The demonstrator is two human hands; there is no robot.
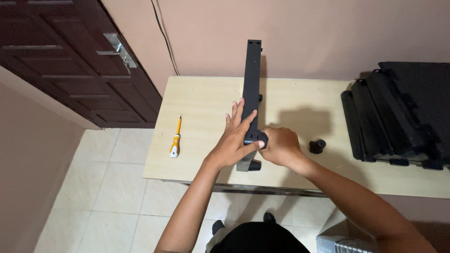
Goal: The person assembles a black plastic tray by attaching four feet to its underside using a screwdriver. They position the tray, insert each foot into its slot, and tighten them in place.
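Left hand (236, 140): grip open, fingers extended and laid flat along the left face of the long black bar (252, 89), thumb pressed against the bar's lower end. Right hand (280, 146): grip closed around a small black round cap (260, 138) at the lower end of the bar; the fingers are curled and cover most of the cap.

The bar is a narrow, matte black rectangular piece. It lies lengthwise on the surface (206, 140), its far end reaching past the rear edge toward the wall. A second black round foot (254, 165) shows at the bar's near end, below the hands.

The surface is pale wood-grain laminate with a flat, smooth finish. A loose black round cap (317, 146) stands just right of the right hand. A screwdriver (176, 139) with a yellow and white handle lies well left of the hands. Stacked black ribbed panels (398, 112) occupy the right end.
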